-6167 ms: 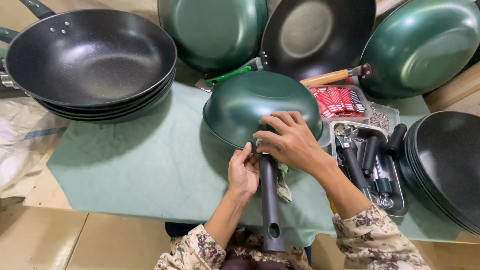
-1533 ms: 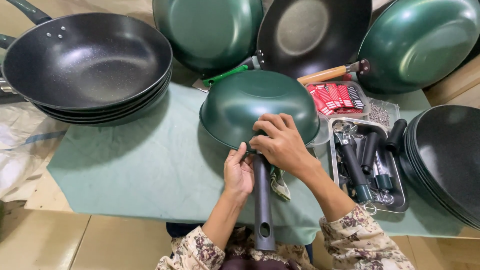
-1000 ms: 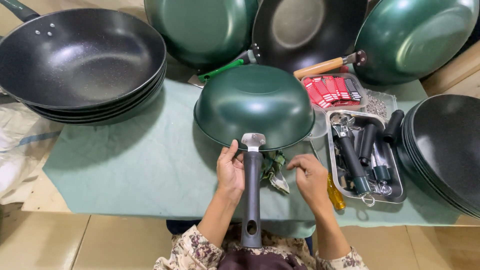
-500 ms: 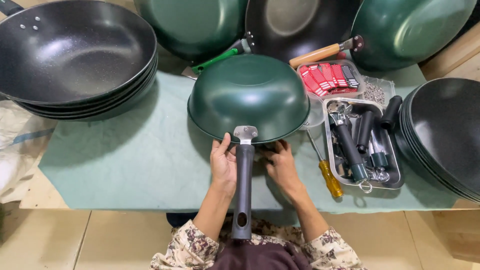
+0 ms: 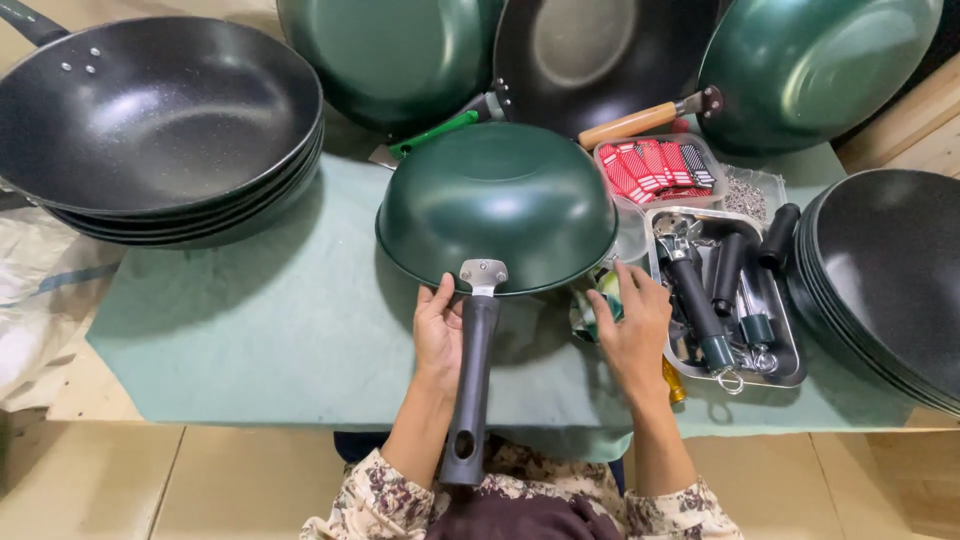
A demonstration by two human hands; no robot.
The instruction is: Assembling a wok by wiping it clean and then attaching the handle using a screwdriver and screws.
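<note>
A dark green wok (image 5: 495,205) lies upside down on a pale green cloth (image 5: 270,330), its black handle (image 5: 472,380) pointing toward me from a metal bracket (image 5: 484,273). My left hand (image 5: 437,335) grips the upper part of the handle from the left, thumb up by the bracket. My right hand (image 5: 635,325) rests with fingers spread just right of the wok's rim, touching a small crumpled green and white wrapper (image 5: 590,318). A yellow-handled screwdriver (image 5: 673,383) lies partly hidden under that wrist.
Black woks are stacked at the left (image 5: 150,120) and at the right edge (image 5: 890,280). More green woks (image 5: 390,50) and a black one (image 5: 600,50) lean at the back. A metal tray (image 5: 790,370) holds loose black handles beside a tub of red packets (image 5: 655,165).
My right hand left the handle joint, set the screwdriver down and moved to the right of the wok. The left hand kept its hold on the handle.
</note>
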